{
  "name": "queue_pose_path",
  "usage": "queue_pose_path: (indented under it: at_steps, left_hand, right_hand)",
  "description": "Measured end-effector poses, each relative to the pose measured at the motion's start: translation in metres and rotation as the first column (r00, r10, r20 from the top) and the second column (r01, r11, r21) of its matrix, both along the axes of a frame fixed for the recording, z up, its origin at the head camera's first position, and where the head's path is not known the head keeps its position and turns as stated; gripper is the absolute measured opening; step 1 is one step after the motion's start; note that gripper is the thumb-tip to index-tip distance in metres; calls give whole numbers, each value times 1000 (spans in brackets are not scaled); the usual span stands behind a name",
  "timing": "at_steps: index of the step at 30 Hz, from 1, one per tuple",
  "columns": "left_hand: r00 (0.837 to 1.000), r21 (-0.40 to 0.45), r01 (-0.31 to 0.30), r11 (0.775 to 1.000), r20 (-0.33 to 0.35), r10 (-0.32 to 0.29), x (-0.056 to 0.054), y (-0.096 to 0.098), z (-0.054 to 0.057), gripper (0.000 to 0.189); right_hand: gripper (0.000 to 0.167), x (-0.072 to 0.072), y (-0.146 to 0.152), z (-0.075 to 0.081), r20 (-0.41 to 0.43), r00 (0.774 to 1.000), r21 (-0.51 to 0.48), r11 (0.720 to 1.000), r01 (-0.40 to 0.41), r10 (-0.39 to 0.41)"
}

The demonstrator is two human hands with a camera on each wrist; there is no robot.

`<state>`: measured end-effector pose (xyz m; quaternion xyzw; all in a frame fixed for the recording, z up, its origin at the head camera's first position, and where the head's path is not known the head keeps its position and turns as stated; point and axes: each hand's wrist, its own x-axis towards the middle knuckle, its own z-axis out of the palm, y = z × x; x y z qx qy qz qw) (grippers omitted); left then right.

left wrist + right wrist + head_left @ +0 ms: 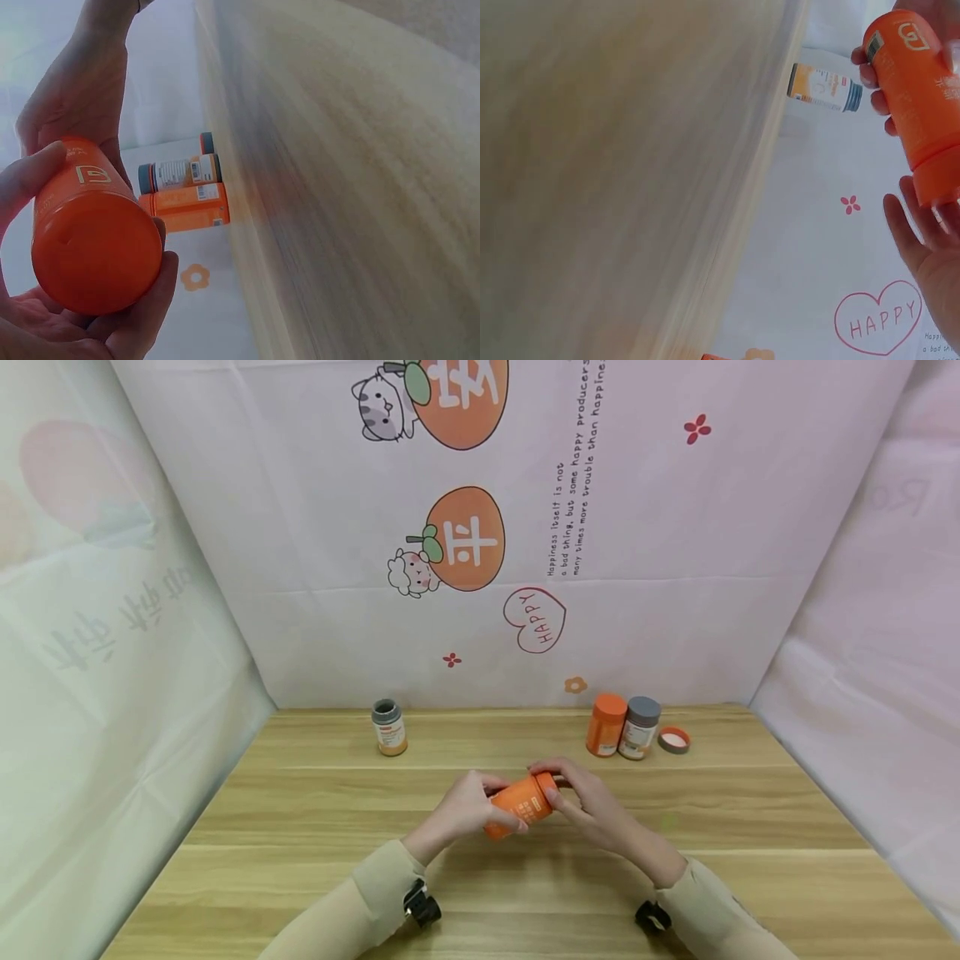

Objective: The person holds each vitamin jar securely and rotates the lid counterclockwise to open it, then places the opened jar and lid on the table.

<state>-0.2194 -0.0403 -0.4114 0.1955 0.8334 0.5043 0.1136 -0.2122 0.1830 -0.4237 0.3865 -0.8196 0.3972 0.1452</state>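
Observation:
An orange bottle [517, 803] with an orange screw lid [546, 789] is held tilted over the table, its lid end up and to the right. My left hand [467, 807] grips the bottle's body, fingers on the far side and thumb across the front. The right hand [592, 806] holds the lid between thumb and fingers, with the lid on the bottle's neck. In the left wrist view the plain round base of the orange bottle [97, 251] faces the camera. Printing shows along the side of the bottle [922, 97] in the right wrist view.
At the back left stands a small lidless bottle [389, 731] with a grey neck. A second orange bottle [606, 727] and a grey-lidded bottle [640, 728] stand side by side at the back right. Beside them lies a loose lid [673, 741], inside up. Printed white cloth [637, 635] hangs behind the wooden table [300, 827].

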Motion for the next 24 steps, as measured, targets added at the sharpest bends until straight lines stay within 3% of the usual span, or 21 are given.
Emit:
queue_pose_path:
  at_steps: [6,14,20,24]
  left_hand:
    - [998,-48,-13,999,-57,11,0,3,-1,46]
    - [993,-71,-34,997,-117,26,-1,10,-5,46]
    - [990,-78,-73,994,-123,63,-3,13,-6,55]
    - [986,-93,-100,991,-144,86,-3,13,-7,57]
  right_hand:
    - [27,0,-4,-2,20,997,-14,997,77,-77]
    - [24,0,-8,2,146,968,-22,978,208,-202]
    - [31,-1,-10,7,308,906,14,954,300,-290]
    - [38,-2,-10,8,407,849,72,939,337,-336]
